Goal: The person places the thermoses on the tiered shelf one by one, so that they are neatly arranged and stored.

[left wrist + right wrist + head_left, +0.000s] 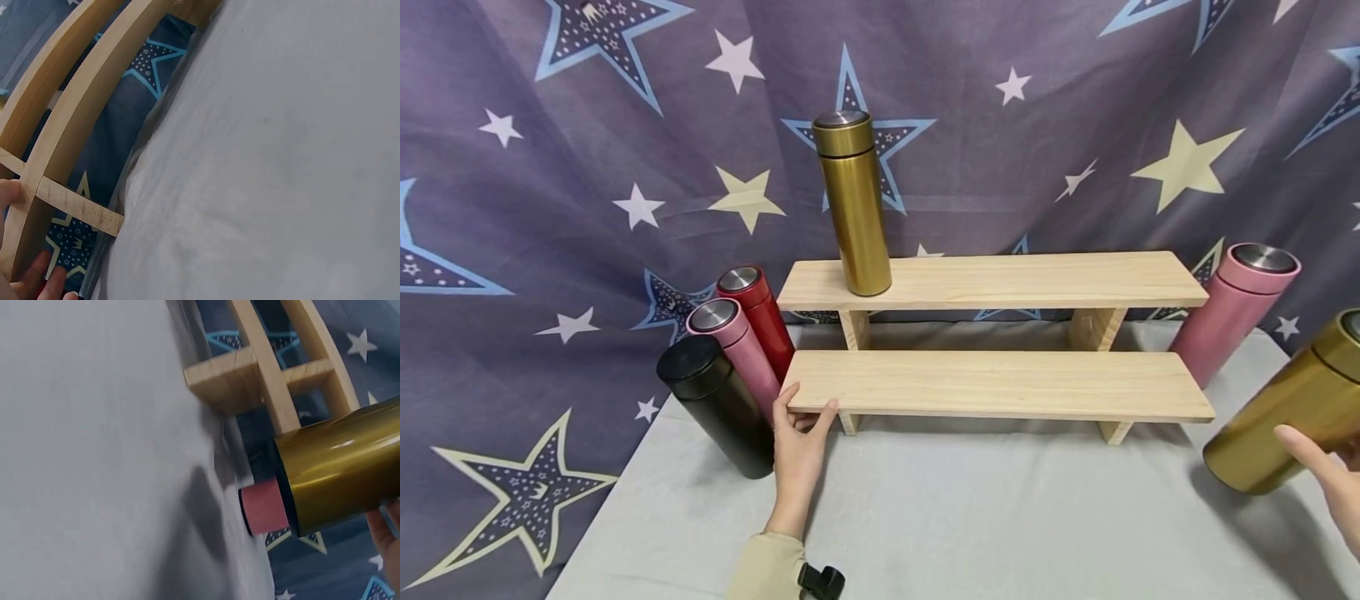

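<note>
Hanging behind the grey-covered table [962,517], a starry curtain [1000,167] is seen. The wooden shelf [1000,383] is gripped at its left end by the left hand [799,454]; a gold bottle [1277,417] — contents hidden — is grasped by the right hand [1339,492] near the shelf's right end. Atop the shelf, another lidded bottle [859,217] is stood.

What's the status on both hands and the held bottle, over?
Left hand gripping left end of lower shelf. Right hand holding gold bottle off the table. Pink bottle beside lower shelf's right end, possibly in the way.
</note>
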Demonstrator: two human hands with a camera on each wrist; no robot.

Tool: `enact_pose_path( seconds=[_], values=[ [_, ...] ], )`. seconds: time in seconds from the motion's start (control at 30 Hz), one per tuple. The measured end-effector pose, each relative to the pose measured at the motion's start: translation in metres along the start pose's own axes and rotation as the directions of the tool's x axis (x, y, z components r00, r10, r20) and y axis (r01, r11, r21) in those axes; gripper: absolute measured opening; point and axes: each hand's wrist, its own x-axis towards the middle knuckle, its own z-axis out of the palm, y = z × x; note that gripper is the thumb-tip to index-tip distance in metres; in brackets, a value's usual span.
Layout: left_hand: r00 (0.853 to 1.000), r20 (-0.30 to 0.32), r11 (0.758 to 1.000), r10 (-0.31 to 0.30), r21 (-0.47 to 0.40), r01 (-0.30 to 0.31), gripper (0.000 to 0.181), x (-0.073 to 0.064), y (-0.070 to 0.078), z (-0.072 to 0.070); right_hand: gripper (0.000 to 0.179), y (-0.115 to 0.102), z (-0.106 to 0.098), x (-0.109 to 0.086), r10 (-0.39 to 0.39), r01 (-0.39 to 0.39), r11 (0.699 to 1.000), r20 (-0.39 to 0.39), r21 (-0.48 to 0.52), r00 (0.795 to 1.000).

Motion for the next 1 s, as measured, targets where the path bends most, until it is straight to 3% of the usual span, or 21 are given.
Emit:
enact_pose_path(
  seconds=[0.13,0.5,0.73,1.0],
  values=[
    [1.0,-0.002,1.0,-0.005,0.011,0.005,0.072,-0.001,0.001,-0.001,0.067,-0.006,0.005,-0.004,-0.001,0.0,1.0,0.034,0.015,0.999],
    [1.0,-0.015,1.0,0.006,0.007,-0.006,0.071,0.001,0.001,0.001,0.072,-0.041,0.028,-0.02,-0.05,0.043,0.998,0.164,0.047,0.985],
    [1.0,-0.017,0.999,-0.002,0.033,0.003,0.071,0.0,-0.002,0.001,0.073,-0.06,0.049,-0.029,-0.089,0.063,0.991,0.234,0.118,0.968],
    [1.0,-0.023,0.999,-0.005,0.054,0.006,0.071,-0.001,-0.002,0.001,0.072,-0.078,0.08,-0.038,-0.106,0.039,0.968,0.261,0.248,0.959]
  ],
)
